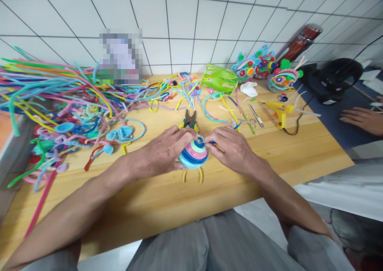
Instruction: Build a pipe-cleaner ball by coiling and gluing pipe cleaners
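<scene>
My left hand (pixel 163 149) is closed around a ball (pixel 194 155) wound in bands of blue, pink, pale green and light blue pipe cleaner. At the ball's upper right, my right hand (pixel 231 148) pinches a dark blue pipe cleaner (pixel 210 142) between thumb and fingers; it leads to the blue coil on top. Pliers (pixel 190 119) with yellow and green grips lie just beyond the ball, jaws pointing away from me. Part of the ball is hidden by my left fingers, and the pliers' handles pass under it.
A big heap of pipe cleaners (pixel 74 89) fills the left side. To the right lie a yellow glue gun (pixel 281 112), a craft knife (pixel 256 116) and small scissors (pixel 250 122). Behind stand decorated colourful heads (pixel 281 80), a green packet (pixel 220 79) and a red flask (pixel 299 45). Another person's hand (pixel 363 119) rests at far right.
</scene>
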`<action>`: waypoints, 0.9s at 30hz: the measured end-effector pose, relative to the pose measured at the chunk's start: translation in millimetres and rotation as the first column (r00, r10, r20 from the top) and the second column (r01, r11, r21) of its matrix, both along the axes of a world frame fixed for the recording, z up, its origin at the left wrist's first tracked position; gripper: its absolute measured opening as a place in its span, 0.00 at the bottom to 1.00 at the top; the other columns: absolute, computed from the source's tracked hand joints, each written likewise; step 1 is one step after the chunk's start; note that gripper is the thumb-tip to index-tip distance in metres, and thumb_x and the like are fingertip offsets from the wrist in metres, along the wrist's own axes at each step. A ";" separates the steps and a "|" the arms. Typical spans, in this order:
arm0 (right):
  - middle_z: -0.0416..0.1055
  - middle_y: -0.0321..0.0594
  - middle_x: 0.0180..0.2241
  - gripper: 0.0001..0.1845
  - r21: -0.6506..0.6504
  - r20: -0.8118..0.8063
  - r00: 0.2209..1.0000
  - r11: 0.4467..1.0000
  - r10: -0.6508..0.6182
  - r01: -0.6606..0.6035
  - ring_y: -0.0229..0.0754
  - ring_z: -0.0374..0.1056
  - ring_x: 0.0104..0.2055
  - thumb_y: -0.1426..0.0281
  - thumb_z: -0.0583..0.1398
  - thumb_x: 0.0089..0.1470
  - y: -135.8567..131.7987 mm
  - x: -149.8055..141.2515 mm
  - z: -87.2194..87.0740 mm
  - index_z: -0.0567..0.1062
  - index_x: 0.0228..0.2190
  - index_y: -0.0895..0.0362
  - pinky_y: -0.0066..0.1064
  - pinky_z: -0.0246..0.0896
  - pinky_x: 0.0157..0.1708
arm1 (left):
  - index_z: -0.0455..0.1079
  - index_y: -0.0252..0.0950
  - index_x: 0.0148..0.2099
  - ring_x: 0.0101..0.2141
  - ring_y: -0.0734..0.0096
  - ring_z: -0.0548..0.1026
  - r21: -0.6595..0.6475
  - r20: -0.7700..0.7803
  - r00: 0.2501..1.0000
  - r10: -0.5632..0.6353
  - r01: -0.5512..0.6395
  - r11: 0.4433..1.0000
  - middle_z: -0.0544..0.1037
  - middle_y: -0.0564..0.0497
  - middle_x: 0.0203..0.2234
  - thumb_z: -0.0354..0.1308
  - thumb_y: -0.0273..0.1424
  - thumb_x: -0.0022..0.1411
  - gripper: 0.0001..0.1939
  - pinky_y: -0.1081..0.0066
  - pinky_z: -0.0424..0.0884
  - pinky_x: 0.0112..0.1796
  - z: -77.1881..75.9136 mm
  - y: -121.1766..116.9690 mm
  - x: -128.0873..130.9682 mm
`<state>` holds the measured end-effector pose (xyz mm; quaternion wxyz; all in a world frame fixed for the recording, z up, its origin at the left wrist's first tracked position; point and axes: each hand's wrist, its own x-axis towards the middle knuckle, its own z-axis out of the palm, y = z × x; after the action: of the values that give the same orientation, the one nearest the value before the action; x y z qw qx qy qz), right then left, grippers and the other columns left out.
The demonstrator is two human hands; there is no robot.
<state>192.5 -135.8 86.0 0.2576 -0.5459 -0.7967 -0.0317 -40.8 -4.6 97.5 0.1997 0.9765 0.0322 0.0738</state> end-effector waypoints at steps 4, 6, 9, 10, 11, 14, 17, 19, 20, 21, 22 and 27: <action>0.78 0.40 0.33 0.06 0.025 0.011 1.000 1.000 0.006 -0.006 0.45 0.74 0.38 0.72 0.59 0.69 1.6 0.5 1.0 0.76 0.38 0.54 0.38 0.64 0.43 | 0.60 0.35 0.63 0.55 0.52 0.74 0.033 0.058 0.998 -0.013 0.011 0.999 0.74 0.36 0.60 0.66 0.36 0.67 0.28 0.55 0.70 0.56 -2.7 0.8 3.3; 0.78 0.40 0.33 0.06 0.025 0.007 1.000 1.000 0.008 -0.009 0.45 0.74 0.38 0.72 0.60 0.69 3.5 1.0 2.7 0.76 0.38 0.54 0.38 0.64 0.43 | 0.62 0.35 0.61 0.54 0.52 0.74 0.044 0.076 0.997 -0.002 -0.001 0.999 0.75 0.36 0.59 0.65 0.37 0.67 0.26 0.55 0.71 0.56 -2.4 -0.4 4.3; 0.78 0.40 0.34 0.05 0.013 0.010 1.000 1.000 0.008 -0.008 0.45 0.73 0.38 0.72 0.60 0.69 7.9 2.0 5.4 0.76 0.38 0.53 0.38 0.64 0.43 | 0.65 0.35 0.59 0.55 0.49 0.74 0.082 0.094 0.994 0.062 -0.070 0.994 0.75 0.36 0.57 0.68 0.36 0.65 0.26 0.53 0.72 0.55 -3.0 -4.9 5.4; 0.78 0.40 0.34 0.05 0.013 0.016 1.000 1.000 0.007 -0.007 0.45 0.73 0.38 0.72 0.60 0.69 9.6 2.3 6.1 0.76 0.38 0.53 0.38 0.64 0.43 | 0.65 0.34 0.59 0.55 0.47 0.74 0.106 0.099 0.991 0.092 -0.103 0.989 0.75 0.36 0.57 0.68 0.36 0.64 0.26 0.52 0.73 0.55 -4.2 -7.1 6.1; 0.78 0.40 0.34 0.05 0.015 0.024 1.000 1.000 0.006 -0.007 0.45 0.73 0.38 0.72 0.60 0.69 11.2 2.4 6.4 0.76 0.38 0.53 0.38 0.63 0.43 | 0.65 0.33 0.59 0.54 0.46 0.74 0.134 0.100 0.987 0.123 -0.136 0.982 0.75 0.34 0.57 0.68 0.36 0.63 0.26 0.51 0.73 0.54 -5.9 -9.8 6.9; 0.78 0.40 0.34 0.06 0.018 0.045 0.999 1.000 0.007 -0.008 0.46 0.73 0.38 0.72 0.60 0.68 14.6 2.7 6.2 0.76 0.37 0.53 0.39 0.63 0.44 | 0.66 0.33 0.59 0.52 0.44 0.75 0.223 0.092 0.974 0.208 -0.224 0.949 0.74 0.33 0.58 0.68 0.34 0.63 0.25 0.49 0.75 0.52 -13.1 -19.6 10.8; 0.77 0.40 0.32 0.07 0.020 0.060 0.998 1.000 0.007 -0.008 0.45 0.72 0.37 0.73 0.59 0.69 14.1 3.7 5.3 0.76 0.36 0.53 0.38 0.63 0.42 | 0.65 0.33 0.59 0.50 0.43 0.74 0.275 0.089 0.959 0.268 -0.283 0.919 0.73 0.32 0.59 0.70 0.34 0.61 0.28 0.48 0.76 0.50 -18.4 -30.0 14.3; 0.77 0.40 0.32 0.07 0.025 0.065 0.998 1.000 0.009 -0.010 0.45 0.73 0.37 0.73 0.59 0.69 12.1 4.9 4.6 0.75 0.36 0.54 0.38 0.63 0.42 | 0.64 0.32 0.60 0.51 0.41 0.74 0.287 0.092 0.956 0.279 -0.294 0.912 0.73 0.31 0.59 0.71 0.33 0.61 0.30 0.48 0.76 0.49 -18.9 -35.6 14.6; 0.77 0.40 0.32 0.07 0.028 0.063 0.998 1.000 0.012 -0.014 0.45 0.73 0.37 0.72 0.59 0.69 10.9 5.5 4.2 0.75 0.36 0.54 0.38 0.63 0.43 | 0.64 0.32 0.61 0.51 0.40 0.73 0.285 0.096 0.957 0.274 -0.290 0.913 0.72 0.31 0.60 0.71 0.33 0.61 0.31 0.47 0.76 0.49 -18.3 -37.7 13.9; 0.77 0.40 0.33 0.07 0.029 0.055 0.998 0.999 0.016 -0.018 0.45 0.73 0.38 0.72 0.59 0.69 9.7 6.0 3.8 0.76 0.36 0.54 0.38 0.64 0.43 | 0.64 0.32 0.61 0.52 0.40 0.73 0.277 0.101 0.958 0.267 -0.285 0.918 0.72 0.30 0.60 0.71 0.32 0.61 0.31 0.47 0.76 0.49 -17.6 -39.5 12.7; 0.78 0.40 0.33 0.07 0.029 0.045 0.999 0.999 0.019 -0.020 0.45 0.73 0.38 0.72 0.59 0.69 8.6 6.2 3.2 0.76 0.36 0.54 0.38 0.64 0.43 | 0.63 0.32 0.62 0.52 0.40 0.73 0.266 0.107 0.960 0.260 -0.279 0.923 0.71 0.30 0.60 0.71 0.32 0.61 0.31 0.47 0.76 0.50 -16.7 -40.8 11.0; 0.77 0.39 0.32 0.08 0.049 0.010 1.000 0.998 0.026 -0.027 0.45 0.73 0.37 0.73 0.59 0.69 4.3 4.7 0.4 0.76 0.35 0.53 0.39 0.64 0.43 | 0.61 0.36 0.64 0.51 0.44 0.75 0.238 0.135 0.958 0.252 -0.278 0.931 0.72 0.33 0.60 0.68 0.33 0.65 0.30 0.50 0.76 0.48 -16.1 -43.6 0.9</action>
<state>197.2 -131.5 86.4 0.2677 -0.5287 -0.8039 -0.0504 -39.8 -48.2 81.4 0.0625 0.9757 0.1437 0.1533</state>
